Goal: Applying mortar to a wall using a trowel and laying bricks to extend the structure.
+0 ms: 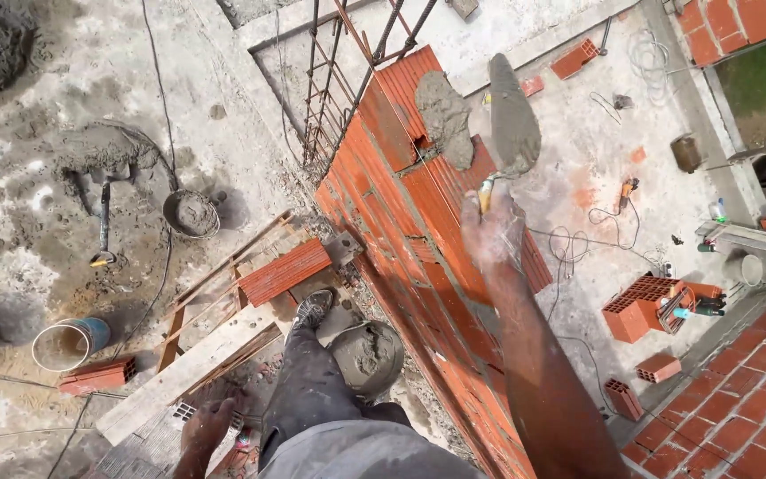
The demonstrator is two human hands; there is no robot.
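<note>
My right hand point(488, 232) reaches out over the top of a red hollow-brick wall point(418, 213) and grips the handle of a mortar-coated trowel point(513, 124). The blade points away, next to a lump of grey mortar point(444, 113) lying on the wall's top course. My left hand point(207, 424) hangs low at the bottom left, fingers loosely apart, holding nothing. My leg and shoe point(314, 308) stand on a wooden plank scaffold point(190, 365), beside a bucket of mortar point(366, 355).
Vertical rebar point(347, 71) rises at the wall's far end. Far below lie a mortar pile with a shovel point(104, 222), a round pan point(191, 214), a blue bucket point(68, 342), loose bricks point(649, 306) and cables. A red brick point(284, 270) rests on the scaffold.
</note>
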